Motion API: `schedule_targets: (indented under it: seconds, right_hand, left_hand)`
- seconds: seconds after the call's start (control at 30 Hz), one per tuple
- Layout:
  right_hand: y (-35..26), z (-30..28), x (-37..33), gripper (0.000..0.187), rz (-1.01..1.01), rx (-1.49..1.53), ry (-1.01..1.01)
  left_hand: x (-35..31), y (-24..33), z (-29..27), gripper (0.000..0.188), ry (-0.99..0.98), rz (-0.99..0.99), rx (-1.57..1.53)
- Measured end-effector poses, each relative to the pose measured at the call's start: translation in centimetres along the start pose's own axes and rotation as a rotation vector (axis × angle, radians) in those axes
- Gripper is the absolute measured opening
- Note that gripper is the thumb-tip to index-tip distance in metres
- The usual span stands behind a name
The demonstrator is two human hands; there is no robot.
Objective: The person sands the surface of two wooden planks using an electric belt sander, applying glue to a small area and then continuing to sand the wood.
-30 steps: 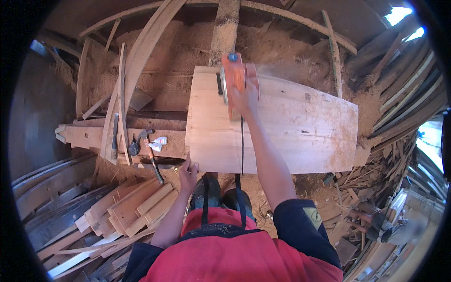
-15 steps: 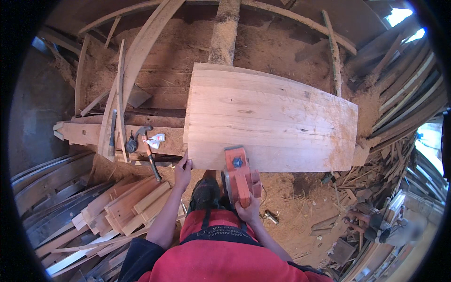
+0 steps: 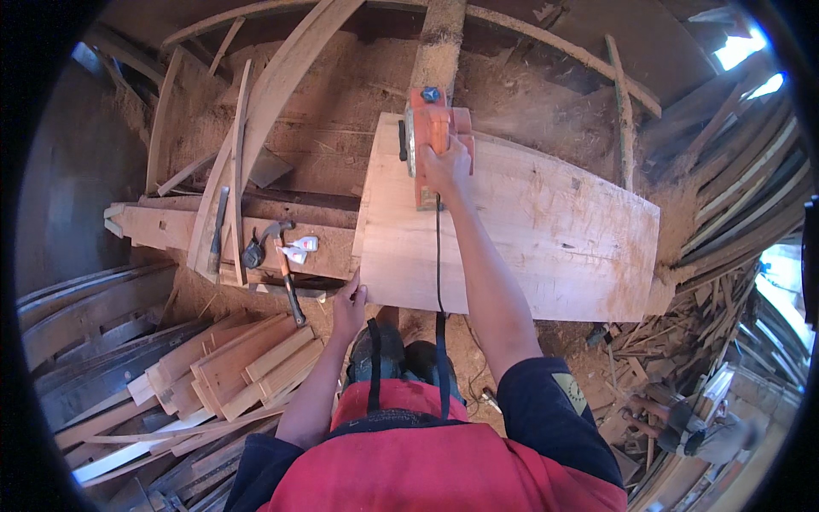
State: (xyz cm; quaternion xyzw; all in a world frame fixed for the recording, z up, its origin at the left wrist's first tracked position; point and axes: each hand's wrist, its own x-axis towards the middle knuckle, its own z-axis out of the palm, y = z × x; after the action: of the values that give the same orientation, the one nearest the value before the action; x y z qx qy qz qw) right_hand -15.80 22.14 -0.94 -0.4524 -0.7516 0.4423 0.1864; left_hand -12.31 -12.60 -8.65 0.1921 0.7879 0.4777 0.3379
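Observation:
A broad pale wooden panel [image 3: 529,230], with a curved far edge, lies in front of me. My right hand [image 3: 450,171] is wrapped round the handle of an orange electric planer [image 3: 461,128], my arm stretched out. The planer rests at the panel's far edge, left of the middle, its front end reaching past that edge. From its rear a dark power cord [image 3: 438,247] runs back toward me across the wood. At the panel's near left corner, my left hand [image 3: 348,311] is closed on the edge, the thumb showing and other fingers partly hidden.
Left of the panel, a beam [image 3: 179,226] bears a hammer [image 3: 287,271], small white bottles [image 3: 299,248], a round black thing [image 3: 252,253] and a chisel-like tool [image 3: 219,229]. Stacked planks [image 3: 256,367] lie at lower left. Scrap wood [image 3: 682,316] is heaped at right.
My right hand has pushed the planer from the panel's near edge to its far edge, and the cord now trails over the wood. My left hand keeps to the near left corner.

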Motion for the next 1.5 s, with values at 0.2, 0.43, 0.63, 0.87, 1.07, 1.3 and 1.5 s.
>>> schedule_targets:
  seconds: [0.2, 0.43, 0.63, 0.87, 1.07, 1.3, 1.5]
  right_hand:
    - [5.1, -2.6, -20.8, 0.037, -0.040, 0.017, -0.067]
    - [6.1, -6.7, -37.1, 0.030, 0.198, 0.168, -0.184]
    - [2.7, -1.5, -23.5, 0.027, -0.057, 0.121, -0.067]
    - [-3.0, 4.0, -0.1, 0.030, -0.131, -0.033, 0.140]
    - [1.0, 4.3, -9.7, 0.035, -0.190, -0.009, 0.030]
    - [3.3, -2.8, -38.1, 0.027, 0.232, 0.193, -0.181]
    - [1.1, -0.6, -30.6, 0.024, 0.196, 0.140, -0.165]
  left_hand:
    - [0.4, -1.8, -2.2, 0.047, -0.108, -0.092, -0.117]
    - [1.0, -2.8, -2.3, 0.044, -0.089, -0.093, -0.142]
    - [0.2, -4.0, -2.5, 0.044, -0.095, -0.061, -0.118]
    - [0.4, -1.0, -2.1, 0.041, -0.084, -0.005, 0.002]
    - [0.2, -3.5, -2.4, 0.036, 0.037, -0.257, -0.354]
    - [-1.4, -4.2, -3.7, 0.035, -0.013, -0.323, -0.470]
    - [-1.6, -5.9, -4.6, 0.035, -0.091, -0.153, -0.231]
